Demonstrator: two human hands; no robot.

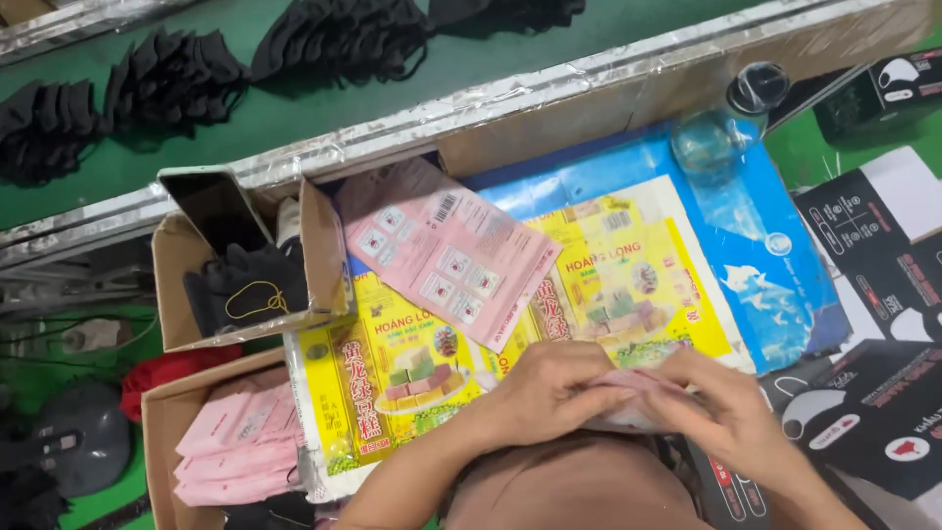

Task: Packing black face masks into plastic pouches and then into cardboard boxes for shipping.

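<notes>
Both hands, left hand (pixel 549 393) and right hand (pixel 721 412), pinch one pink pouch (pixel 638 397) close over the yellow-printed table cover (pixel 412 344), the pouch stack (pixel 240 432) boxed within reach alongside.

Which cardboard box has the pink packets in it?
The lower cardboard box, at the person's left, holds the stacked pink packets. The upper cardboard box holds black masks instead.

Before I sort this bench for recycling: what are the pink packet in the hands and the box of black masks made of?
The pink packet looks like thin glossy plastic film; it crinkles between both hands. The box looks like plain brown cardboard, matte, with raw cut edges. The black masks inside seem soft fabric.
</notes>
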